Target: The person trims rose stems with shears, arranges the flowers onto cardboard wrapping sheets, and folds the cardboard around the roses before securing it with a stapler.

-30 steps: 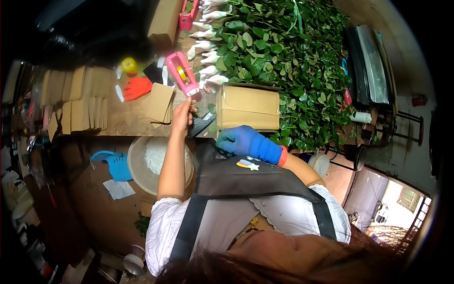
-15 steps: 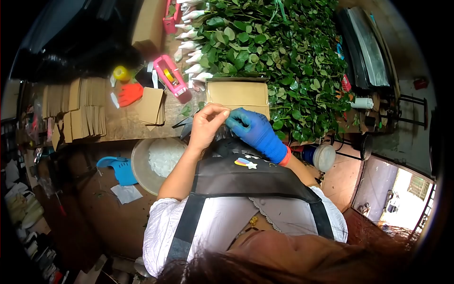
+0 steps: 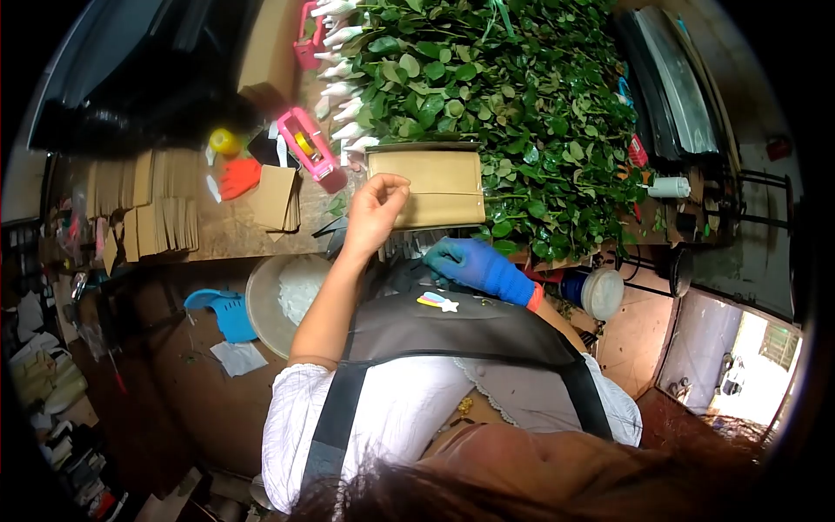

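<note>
The bare left hand (image 3: 376, 211), fingers (image 3: 393, 180) bent, overlaps the left side of a box (image 3: 442, 184) at the counter's (image 3: 219, 233) near edge; contact is unclear. The gloved right hand (image 3: 477, 264) curls just off that edge, before the apron (image 3: 461, 335). Cards (image 3: 165, 230) line the near edge's left end; leafy stems (image 3: 504, 113) cover the counter's right side, from far edge to near.

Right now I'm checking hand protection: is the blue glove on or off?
On: the blue glove covers the right hand, its orange cuff at the wrist.
</note>
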The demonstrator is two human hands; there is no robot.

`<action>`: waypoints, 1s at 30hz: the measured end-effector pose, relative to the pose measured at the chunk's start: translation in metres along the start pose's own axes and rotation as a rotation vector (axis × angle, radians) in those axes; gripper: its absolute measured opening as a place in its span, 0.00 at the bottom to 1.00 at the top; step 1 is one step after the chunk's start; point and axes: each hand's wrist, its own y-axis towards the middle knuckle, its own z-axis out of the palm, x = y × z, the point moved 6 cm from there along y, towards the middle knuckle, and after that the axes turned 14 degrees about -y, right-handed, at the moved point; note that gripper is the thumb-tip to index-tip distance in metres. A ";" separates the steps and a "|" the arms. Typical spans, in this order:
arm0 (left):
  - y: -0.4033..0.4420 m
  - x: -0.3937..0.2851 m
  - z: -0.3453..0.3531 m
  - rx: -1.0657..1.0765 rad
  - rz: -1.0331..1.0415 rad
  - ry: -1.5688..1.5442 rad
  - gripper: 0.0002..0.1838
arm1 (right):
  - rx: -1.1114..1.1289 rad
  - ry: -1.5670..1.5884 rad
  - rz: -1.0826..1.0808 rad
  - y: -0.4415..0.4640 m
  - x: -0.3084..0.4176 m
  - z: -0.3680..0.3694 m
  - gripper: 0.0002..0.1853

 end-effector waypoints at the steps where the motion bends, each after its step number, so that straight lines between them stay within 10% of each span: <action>1: 0.003 0.006 -0.002 -0.031 0.018 0.137 0.07 | -0.008 -0.036 -0.017 0.000 0.001 -0.001 0.13; 6: 0.007 -0.010 0.013 -0.140 0.458 0.923 0.04 | -0.015 -0.112 -0.048 0.003 -0.004 0.003 0.13; 17: 0.010 -0.016 0.010 -0.186 0.608 1.061 0.05 | -0.016 -0.133 0.004 0.006 -0.012 0.003 0.15; 26: 0.026 -0.031 0.014 -0.379 0.601 1.133 0.28 | -0.017 -0.162 -0.015 0.008 -0.002 0.003 0.14; 30: 0.019 -0.029 0.009 -0.043 0.725 1.210 0.26 | -0.042 -0.192 -0.027 0.010 -0.004 0.005 0.14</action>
